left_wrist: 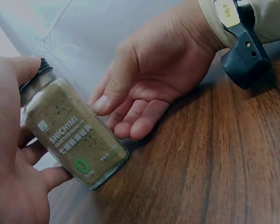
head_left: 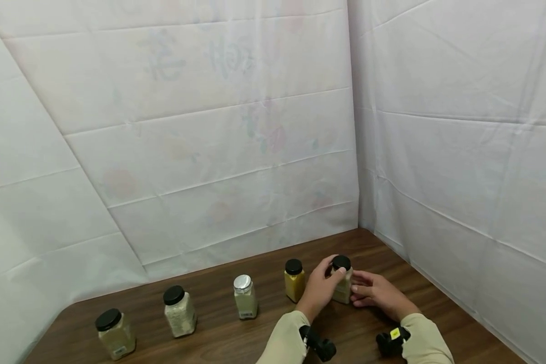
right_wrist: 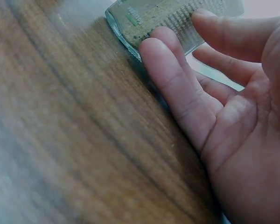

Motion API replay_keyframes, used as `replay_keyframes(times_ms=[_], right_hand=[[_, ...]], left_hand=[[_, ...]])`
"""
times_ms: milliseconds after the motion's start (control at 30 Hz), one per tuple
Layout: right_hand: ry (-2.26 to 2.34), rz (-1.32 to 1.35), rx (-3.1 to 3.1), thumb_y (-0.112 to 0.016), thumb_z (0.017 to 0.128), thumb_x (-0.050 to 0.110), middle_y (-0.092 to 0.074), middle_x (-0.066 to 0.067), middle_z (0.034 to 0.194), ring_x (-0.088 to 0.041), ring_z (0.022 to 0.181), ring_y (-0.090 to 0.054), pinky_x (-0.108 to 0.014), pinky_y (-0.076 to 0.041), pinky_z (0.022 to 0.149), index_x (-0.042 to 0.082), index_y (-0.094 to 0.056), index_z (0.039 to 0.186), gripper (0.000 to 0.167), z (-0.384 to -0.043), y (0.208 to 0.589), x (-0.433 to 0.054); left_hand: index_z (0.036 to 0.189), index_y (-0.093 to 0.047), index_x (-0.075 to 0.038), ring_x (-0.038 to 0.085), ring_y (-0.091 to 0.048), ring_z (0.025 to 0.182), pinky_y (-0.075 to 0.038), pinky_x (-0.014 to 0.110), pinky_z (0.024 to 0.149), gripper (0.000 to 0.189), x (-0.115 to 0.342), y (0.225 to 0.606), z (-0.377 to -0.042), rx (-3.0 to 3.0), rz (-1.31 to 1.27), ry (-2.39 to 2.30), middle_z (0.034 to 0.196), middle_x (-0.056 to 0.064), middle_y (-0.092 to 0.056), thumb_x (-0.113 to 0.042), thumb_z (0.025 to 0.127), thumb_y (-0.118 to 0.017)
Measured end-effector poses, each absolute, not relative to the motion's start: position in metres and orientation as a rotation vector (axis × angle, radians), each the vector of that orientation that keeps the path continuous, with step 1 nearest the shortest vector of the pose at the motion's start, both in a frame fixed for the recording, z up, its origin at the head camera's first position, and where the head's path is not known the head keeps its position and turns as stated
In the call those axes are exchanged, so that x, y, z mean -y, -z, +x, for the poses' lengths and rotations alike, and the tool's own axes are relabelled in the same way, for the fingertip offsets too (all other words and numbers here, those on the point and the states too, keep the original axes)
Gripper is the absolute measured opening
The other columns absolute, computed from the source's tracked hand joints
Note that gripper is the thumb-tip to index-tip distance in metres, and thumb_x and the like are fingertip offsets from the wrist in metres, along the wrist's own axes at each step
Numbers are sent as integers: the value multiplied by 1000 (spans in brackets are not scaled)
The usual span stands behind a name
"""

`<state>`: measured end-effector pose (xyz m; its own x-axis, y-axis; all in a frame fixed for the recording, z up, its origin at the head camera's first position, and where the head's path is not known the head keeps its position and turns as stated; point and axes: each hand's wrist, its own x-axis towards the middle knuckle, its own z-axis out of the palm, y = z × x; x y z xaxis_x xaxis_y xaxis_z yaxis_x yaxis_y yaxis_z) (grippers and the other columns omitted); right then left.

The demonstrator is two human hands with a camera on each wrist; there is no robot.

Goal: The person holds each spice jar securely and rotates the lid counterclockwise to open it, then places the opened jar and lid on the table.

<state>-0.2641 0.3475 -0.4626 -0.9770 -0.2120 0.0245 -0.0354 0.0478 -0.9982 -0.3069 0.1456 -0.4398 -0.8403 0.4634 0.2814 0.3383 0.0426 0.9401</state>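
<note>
A glass jar of shichimi seasoning (head_left: pixel 343 291) with a black lid stands at the right of the row; its printed label (left_wrist: pixel 72 144) shows in the left wrist view. My left hand (head_left: pixel 319 288) holds this jar from its left side, thumb by the neck and fingers round the back. On the other side is my right hand (head_left: pixel 381 294), palm turned up low over the table. Its relaxed fingers and thumb (right_wrist: pixel 224 35) lie against or very close to the jar's side; firm contact is hard to tell.
Left of the hands stand a yellow-filled jar (head_left: pixel 294 285), a silver-topped jar (head_left: pixel 245 301), a jar of pale grains (head_left: pixel 180 316) and another black-lidded jar (head_left: pixel 117 336). All are on the brown wooden table (head_left: pixel 218 338). White cloth (head_left: pixel 236 167) hangs behind and to the right.
</note>
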Motion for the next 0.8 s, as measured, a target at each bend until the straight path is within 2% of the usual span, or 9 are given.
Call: replay_keyframes(times_ms=[133,267,367,600,800], right_hand=[[2067,-234,-2188,-62,100,14,-61,-17,120,-26,96,-66,-40,-56,84,-17,-25,149,69,-265,463,-349],[2064,-215,-2198,-63,100,15,-62,-16,118,-26,96,-66,-40,-56,84,-16,-26,149,69,-263,463,-348],[2058,-222,-2211,-63,100,16,-62,-16,119,-26,96,-65,-40,-56,84,-17,-26,148,69,-261,462,-349],[2042,-227,-2239,-63,100,18,-64,-14,117,-25,96,-65,-38,-56,83,-17,-35,144,63,-261,460,-348],[2044,-228,-2234,-64,100,18,-65,-13,113,-25,95,-65,-38,-56,82,-17,-37,143,62,-262,462,-346]], left_hand=[[146,-51,-26,24,-49,132,-37,51,108,44,-144,442,-306,-2138,866,-1955,141,3,-55,-34,103,-57],[149,-45,-36,22,-41,139,-32,51,112,46,-143,443,-305,-2143,852,-1927,148,-1,-49,-36,105,-53],[149,-44,-40,17,-41,140,-32,48,113,45,-144,444,-305,-2157,855,-1908,149,-7,-48,-37,105,-52],[144,-54,-27,21,-53,127,-42,49,104,42,-144,443,-304,-2139,878,-1997,138,4,-58,-29,103,-59],[140,-56,-23,20,-57,123,-44,47,102,39,-142,443,-303,-2111,870,-2045,135,4,-61,-26,101,-62]])
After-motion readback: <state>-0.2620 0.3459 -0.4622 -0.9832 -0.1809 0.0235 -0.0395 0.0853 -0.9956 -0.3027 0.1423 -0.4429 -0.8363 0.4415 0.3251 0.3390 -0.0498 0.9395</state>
